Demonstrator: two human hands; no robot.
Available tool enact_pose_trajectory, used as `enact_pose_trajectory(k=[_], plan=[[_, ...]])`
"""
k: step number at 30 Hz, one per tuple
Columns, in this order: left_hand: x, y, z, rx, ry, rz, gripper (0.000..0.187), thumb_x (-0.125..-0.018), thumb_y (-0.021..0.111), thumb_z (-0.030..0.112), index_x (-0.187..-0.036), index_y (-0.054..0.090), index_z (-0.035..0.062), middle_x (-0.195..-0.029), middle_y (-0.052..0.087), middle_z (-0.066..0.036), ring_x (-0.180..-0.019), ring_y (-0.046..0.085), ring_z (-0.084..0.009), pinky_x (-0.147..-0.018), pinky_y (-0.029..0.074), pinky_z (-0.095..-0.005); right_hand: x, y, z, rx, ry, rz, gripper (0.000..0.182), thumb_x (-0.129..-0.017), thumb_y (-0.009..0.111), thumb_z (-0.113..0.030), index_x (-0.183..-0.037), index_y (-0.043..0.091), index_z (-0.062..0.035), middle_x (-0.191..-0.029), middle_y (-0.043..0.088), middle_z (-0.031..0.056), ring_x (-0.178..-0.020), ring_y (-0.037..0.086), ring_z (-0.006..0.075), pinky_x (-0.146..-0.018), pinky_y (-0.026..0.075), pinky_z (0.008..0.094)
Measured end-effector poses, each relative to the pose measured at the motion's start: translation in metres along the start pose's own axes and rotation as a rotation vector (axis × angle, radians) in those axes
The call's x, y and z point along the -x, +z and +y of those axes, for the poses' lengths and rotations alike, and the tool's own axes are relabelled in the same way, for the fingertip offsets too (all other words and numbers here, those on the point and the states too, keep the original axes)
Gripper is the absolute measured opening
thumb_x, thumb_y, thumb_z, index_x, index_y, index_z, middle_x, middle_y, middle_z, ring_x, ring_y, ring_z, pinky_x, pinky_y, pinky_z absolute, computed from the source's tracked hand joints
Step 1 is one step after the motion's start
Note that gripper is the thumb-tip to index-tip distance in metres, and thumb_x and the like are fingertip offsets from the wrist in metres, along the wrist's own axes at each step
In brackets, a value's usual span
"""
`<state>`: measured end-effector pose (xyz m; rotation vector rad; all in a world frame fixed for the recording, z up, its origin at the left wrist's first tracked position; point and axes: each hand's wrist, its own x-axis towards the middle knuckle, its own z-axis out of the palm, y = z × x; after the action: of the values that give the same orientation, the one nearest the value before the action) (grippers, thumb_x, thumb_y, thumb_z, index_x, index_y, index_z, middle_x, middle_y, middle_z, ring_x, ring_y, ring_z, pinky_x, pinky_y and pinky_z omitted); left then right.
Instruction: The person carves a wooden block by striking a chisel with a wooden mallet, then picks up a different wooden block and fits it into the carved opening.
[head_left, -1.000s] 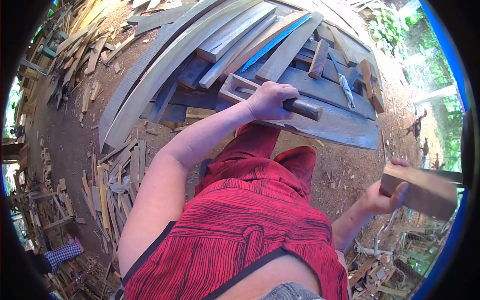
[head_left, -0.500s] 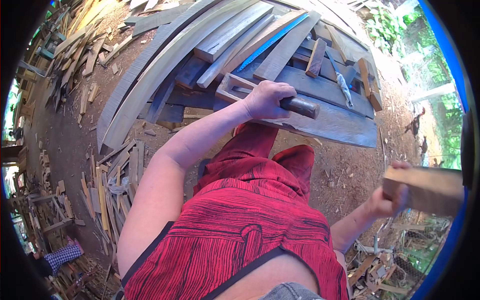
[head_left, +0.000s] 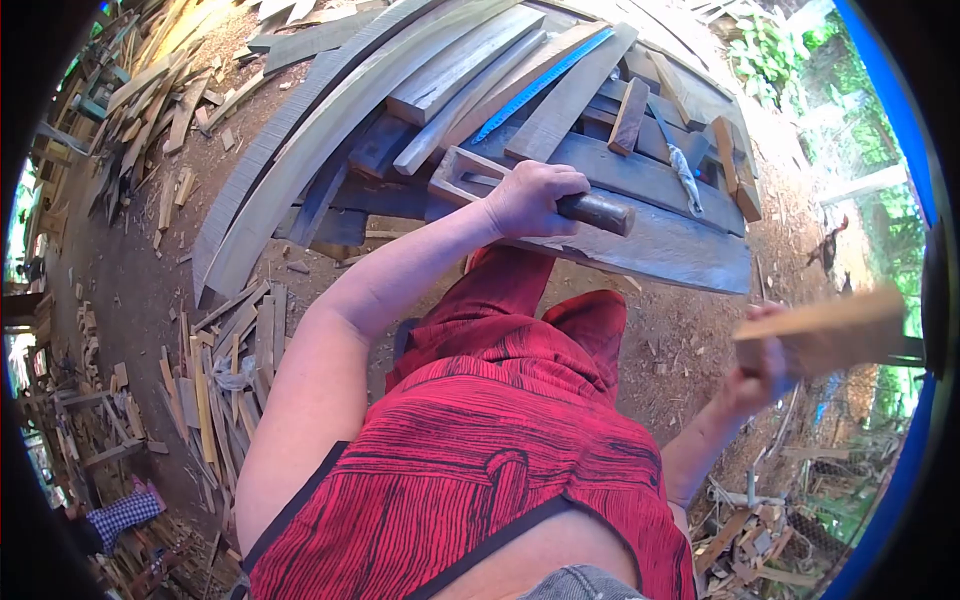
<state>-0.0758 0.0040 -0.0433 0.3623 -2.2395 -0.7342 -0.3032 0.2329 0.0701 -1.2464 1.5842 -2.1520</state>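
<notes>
My left hand is closed round the dark, rounded handle of a chisel. Its blade is hidden behind the fist. Under this hand lies a wooden piece with a long slot near its left end, resting on the planks. Out to the right, my right hand grips a thick wooden block near one end. Motion blurs the block and the fingers. The block is apart from the chisel handle.
Several planks and beams cover the work surface, with a blue saw blade among them. A thin tool with a wrapped handle lies farther right. Offcuts are heaped at left; a person's checked sleeve shows at lower left.
My right hand has swung the wooden block up and to the left. My left hand keeps its hold on the chisel, almost still.
</notes>
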Motion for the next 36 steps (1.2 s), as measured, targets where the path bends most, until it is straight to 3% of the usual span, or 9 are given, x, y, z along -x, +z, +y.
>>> enact_pose_trajectory(k=[3, 6, 10, 17, 22, 23, 26, 31, 36], plan=[[0.001, -0.001, -0.001, 0.013, -0.003, 0.004, 0.038, -0.057, 0.076, 0.011, -0.09, 0.059, 0.0037, -0.079, 0.058, -0.012, -0.073, 0.061, -0.0306, -0.063, 0.049, -0.0361, 0.001, 0.009, 0.001, -0.162, -0.198, 0.291, 0.053, -0.073, 0.064, -0.016, -0.12, 0.046, 0.0019, -0.094, 0.062, 0.0165, -0.092, 0.061, 0.0243, -0.081, 0.05, 0.0337], [-0.001, 0.001, -0.001, -0.009, -0.034, -0.018, 0.037, -0.058, 0.076, 0.015, -0.089, 0.059, 0.0058, -0.079, 0.059, -0.011, -0.075, 0.062, -0.031, -0.065, 0.05, -0.0375, 0.038, 0.036, 0.051, -0.168, -0.081, 0.09, 0.06, -0.066, 0.074, -0.017, -0.118, 0.049, -0.0003, -0.097, 0.06, 0.013, -0.087, 0.059, 0.0229, -0.074, 0.049, 0.03], [0.002, -0.001, 0.002, 0.022, -0.01, -0.007, 0.04, -0.056, 0.077, 0.011, -0.091, 0.059, 0.0039, -0.079, 0.058, -0.011, -0.073, 0.061, -0.0306, -0.064, 0.049, -0.0362, 0.055, 0.046, 0.058, 0.14, 0.493, -0.396, 0.075, -0.055, 0.086, -0.02, -0.117, 0.048, -0.0009, -0.105, 0.056, 0.0071, -0.089, 0.057, 0.0179, -0.076, 0.047, 0.0288], [0.003, -0.004, 0.0, 0.009, 0.01, -0.005, 0.037, -0.057, 0.078, 0.01, -0.089, 0.061, 0.0031, -0.077, 0.059, -0.01, -0.07, 0.061, -0.0265, -0.063, 0.049, -0.0334, 0.033, 0.01, 0.053, -0.135, 0.461, -0.031, 0.055, -0.065, 0.073, -0.008, -0.113, 0.049, 0.0005, -0.086, 0.064, 0.0146, -0.075, 0.066, 0.022, -0.074, 0.054, 0.0337], [0.009, -0.045, -0.01, 0.399, -0.1, 0.398, 0.022, -0.067, 0.076, -0.002, -0.086, 0.066, 0.004, -0.079, 0.064, -0.001, -0.07, 0.059, -0.0076, -0.062, 0.048, -0.0239, 0.044, 0.0, 0.055, -0.105, 0.512, -0.06, 0.053, -0.064, 0.073, -0.008, -0.111, 0.05, 0.0009, -0.088, 0.064, 0.0142, -0.075, 0.066, 0.0214, -0.073, 0.054, 0.0335], [0.006, -0.047, -0.024, 0.703, -0.106, 0.603, 0.016, -0.07, 0.075, 0.001, -0.082, 0.065, 0.0035, -0.077, 0.063, -0.001, -0.064, 0.058, -0.0067, -0.057, 0.047, -0.0223, 0.045, 0.0, 0.055, -0.079, 0.486, -0.076, 0.053, -0.064, 0.074, -0.008, -0.111, 0.05, 0.0005, -0.089, 0.064, 0.014, -0.076, 0.066, 0.0212, -0.073, 0.054, 0.0331], [0.014, -0.084, -0.04, 0.643, -0.285, 0.766, 0.011, -0.077, 0.067, 0.008, -0.083, 0.06, 0.0037, -0.061, 0.057, -0.003, -0.046, 0.052, -0.0104, -0.045, 0.042, -0.0239, 0.045, 0.004, 0.051, -0.047, 0.432, -0.115, 0.055, -0.063, 0.075, -0.008, -0.111, 0.05, -0.0002, -0.09, 0.064, 0.014, -0.076, 0.066, 0.0209, -0.073, 0.054, 0.0325], [0.007, -0.092, -0.036, 0.766, -0.327, 0.971, 0.01, -0.077, 0.067, 0.008, -0.083, 0.06, 0.0046, -0.059, 0.056, -0.002, -0.045, 0.051, -0.0102, -0.045, 0.041, -0.0232, 0.047, 0.009, 0.046, -0.055, 0.458, -0.131, 0.057, -0.061, 0.077, -0.008, -0.111, 0.05, -0.0008, -0.09, 0.064, 0.014, -0.076, 0.066, 0.0208, -0.073, 0.053, 0.0325], [-0.018, -0.083, 0.018, 0.479, -0.209, 0.516, 0.012, -0.074, 0.073, 0.007, -0.08, 0.063, 0.0043, -0.064, 0.058, 0.0, -0.053, 0.053, -0.0067, -0.05, 0.042, -0.0218, 0.044, 0.012, 0.046, -0.07, 0.412, -0.128, 0.058, -0.061, 0.078, -0.007, -0.111, 0.05, -0.0004, -0.091, 0.064, 0.0145, -0.077, 0.066, 0.0214, -0.073, 0.054, 0.033]])
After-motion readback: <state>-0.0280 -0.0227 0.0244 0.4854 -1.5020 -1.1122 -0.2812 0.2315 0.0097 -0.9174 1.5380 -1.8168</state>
